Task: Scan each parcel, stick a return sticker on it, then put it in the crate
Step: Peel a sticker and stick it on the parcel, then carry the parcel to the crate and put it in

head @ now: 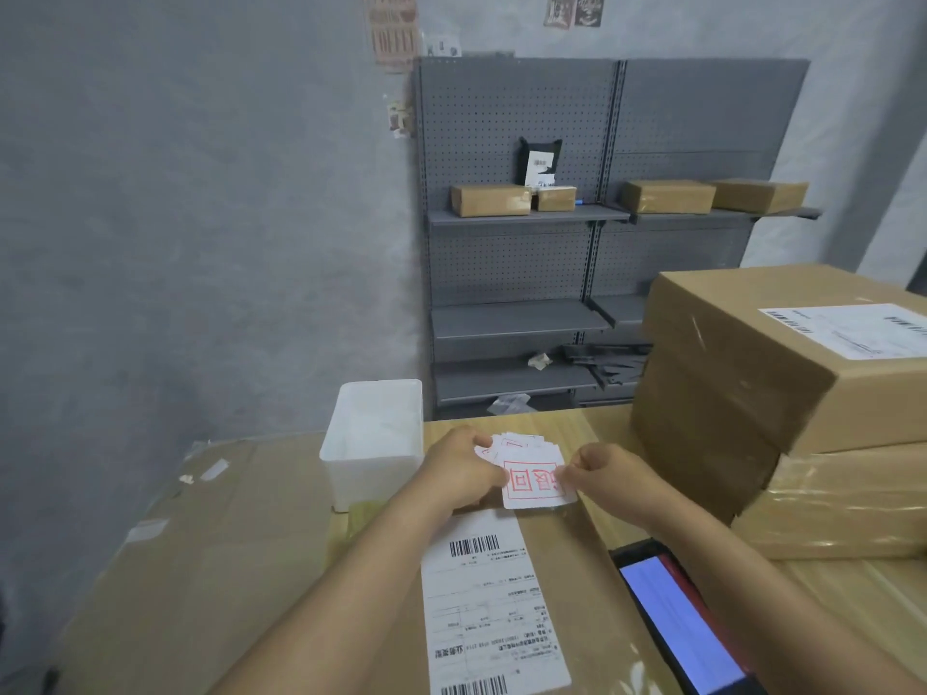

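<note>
While the left hand (464,466) grips a fanned stack of stickers (516,446), the right hand (609,474) pinches the front sticker (534,486) above a labelled parcel (562,584); a scanner (677,624) lies just right of it.

Left hand (459,469) grips sticker stack (516,443) above parcel (501,594). Right hand (609,474) pinches top sticker (534,484). Scanner (682,629) just right of parcel.

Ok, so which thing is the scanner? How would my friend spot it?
Start at the wooden table and find the parcel lying right in front of the person, with its long white label. The scanner lies flat just right of that parcel. It is the only dark, flat gadget with a glowing blue screen; everything near it is brown cardboard.
</note>
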